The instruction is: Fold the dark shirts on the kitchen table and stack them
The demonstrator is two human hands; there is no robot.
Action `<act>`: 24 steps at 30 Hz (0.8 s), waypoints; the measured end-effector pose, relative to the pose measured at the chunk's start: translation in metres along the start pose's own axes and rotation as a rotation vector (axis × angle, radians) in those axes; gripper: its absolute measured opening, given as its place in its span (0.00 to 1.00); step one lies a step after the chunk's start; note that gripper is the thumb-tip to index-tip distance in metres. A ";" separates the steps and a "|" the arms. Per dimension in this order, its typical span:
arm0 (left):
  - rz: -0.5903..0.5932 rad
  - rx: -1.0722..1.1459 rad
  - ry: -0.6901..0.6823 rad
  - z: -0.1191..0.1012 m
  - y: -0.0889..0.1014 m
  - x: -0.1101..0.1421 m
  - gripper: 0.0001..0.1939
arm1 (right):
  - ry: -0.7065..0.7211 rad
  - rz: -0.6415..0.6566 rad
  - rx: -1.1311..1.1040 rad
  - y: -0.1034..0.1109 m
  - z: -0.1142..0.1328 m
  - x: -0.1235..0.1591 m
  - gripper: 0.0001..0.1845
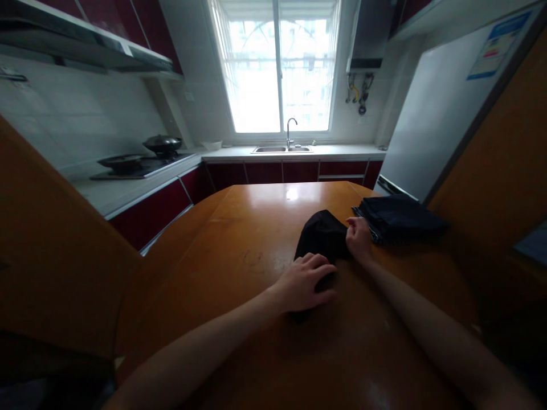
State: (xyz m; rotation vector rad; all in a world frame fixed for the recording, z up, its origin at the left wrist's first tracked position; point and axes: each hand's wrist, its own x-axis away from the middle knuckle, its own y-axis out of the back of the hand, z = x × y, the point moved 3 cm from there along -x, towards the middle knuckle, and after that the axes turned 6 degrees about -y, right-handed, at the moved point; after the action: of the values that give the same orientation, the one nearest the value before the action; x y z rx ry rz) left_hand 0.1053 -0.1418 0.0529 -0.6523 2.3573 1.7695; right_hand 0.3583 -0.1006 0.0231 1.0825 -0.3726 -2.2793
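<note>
A piece of black cloth (pixel 321 233), perhaps a garment, lies bunched on the wooden table. My left hand (pixel 306 283) rests over its near end with the thumb and fingers spread apart, hiding part of the fabric. At the cloth's right edge, my right hand (pixel 359 238) is closed, its fingers curled against the fabric. Just beyond that hand is a folded stack of dark blue cloth (pixel 399 217), apart from the black piece.
The oval wooden table (pixel 205 273) fills the foreground. Behind it a counter holds a sink (pixel 282 149) under a window. Pans (pixel 162 143) stand on the stove at left. A fridge (pixel 440 108) rises at right, and orange-brown panels flank both sides.
</note>
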 end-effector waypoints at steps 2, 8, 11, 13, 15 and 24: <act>0.047 -0.073 0.060 -0.005 -0.014 0.001 0.27 | -0.061 -0.004 0.004 -0.002 -0.016 -0.006 0.15; -0.191 0.250 0.349 0.074 0.008 -0.008 0.22 | -0.117 0.030 -0.027 -0.011 -0.020 -0.003 0.13; -0.387 0.404 0.723 0.136 0.056 0.004 0.16 | -0.115 0.024 -0.059 -0.012 -0.019 -0.002 0.13; -0.455 0.344 0.830 0.167 0.089 0.021 0.14 | -0.118 0.026 -0.078 -0.013 -0.021 -0.001 0.14; -0.505 0.241 0.911 0.187 0.116 0.041 0.12 | -0.118 0.036 -0.096 -0.017 -0.022 0.001 0.14; -0.228 -0.131 0.571 0.115 0.066 0.008 0.15 | 0.054 0.189 -0.169 -0.037 -0.006 0.013 0.13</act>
State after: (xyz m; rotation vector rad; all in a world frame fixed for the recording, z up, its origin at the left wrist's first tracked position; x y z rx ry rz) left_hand 0.0527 -0.0211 0.0731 -1.5573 2.3542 1.8222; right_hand 0.3422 -0.0791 -0.0056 0.9783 -0.2443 -2.0701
